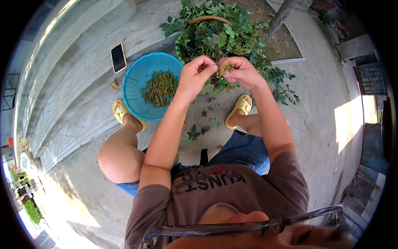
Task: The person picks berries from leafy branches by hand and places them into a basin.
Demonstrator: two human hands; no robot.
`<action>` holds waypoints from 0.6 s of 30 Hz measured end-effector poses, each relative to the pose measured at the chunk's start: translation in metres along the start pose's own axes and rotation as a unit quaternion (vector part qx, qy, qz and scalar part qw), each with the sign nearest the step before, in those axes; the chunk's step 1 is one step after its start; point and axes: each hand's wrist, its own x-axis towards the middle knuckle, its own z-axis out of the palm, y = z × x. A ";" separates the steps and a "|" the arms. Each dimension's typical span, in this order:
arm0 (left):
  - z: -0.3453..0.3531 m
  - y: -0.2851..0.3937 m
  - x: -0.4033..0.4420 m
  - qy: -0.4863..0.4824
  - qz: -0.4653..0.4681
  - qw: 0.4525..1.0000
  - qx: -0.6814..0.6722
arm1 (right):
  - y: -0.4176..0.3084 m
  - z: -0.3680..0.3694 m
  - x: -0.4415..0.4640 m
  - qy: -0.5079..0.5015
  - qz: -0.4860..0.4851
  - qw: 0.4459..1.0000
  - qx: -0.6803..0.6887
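Observation:
A small cluster of green berries is pinched between the thumb and fingers of my right hand. My left hand is closed in a pinch right beside the cluster; what its fingertips hold is too small to make out. Under my left forearm stands a blue plastic basin with a heap of green berry clusters in it. Just beyond my hands, leafy branches with berry clusters fill a green basket with a tan handle.
A phone lies on the concrete step to the left of the basin. Fallen leaves are scattered on the ground between my yellow sandals. A post rises from a soil bed behind the basket.

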 end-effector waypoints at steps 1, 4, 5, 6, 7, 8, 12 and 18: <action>-0.001 0.000 0.000 0.007 0.004 1.000 0.011 | 0.000 0.001 0.001 0.000 0.001 1.000 0.001; -0.008 0.003 0.001 0.046 0.018 0.998 0.038 | 0.002 0.004 0.008 0.005 0.010 1.000 -0.015; -0.013 0.006 0.002 0.076 0.029 0.995 0.053 | 0.005 0.007 0.013 0.019 0.011 0.999 -0.048; -0.020 0.010 0.002 0.101 0.058 0.991 0.068 | 0.008 0.011 0.018 0.033 0.013 0.996 -0.081; -0.027 0.019 0.001 0.121 0.082 0.988 0.045 | 0.009 0.019 0.025 0.037 0.016 0.990 -0.133; -0.034 0.028 0.000 0.141 0.106 0.984 0.021 | 0.013 0.034 0.034 0.055 0.000 0.984 -0.172; -0.049 0.054 -0.003 0.196 0.162 0.967 0.010 | 0.060 0.070 0.084 0.135 -0.121 0.914 -0.363; -0.059 0.047 -0.007 0.190 0.167 0.967 0.021 | 0.089 0.093 0.112 0.086 -0.204 0.829 -0.514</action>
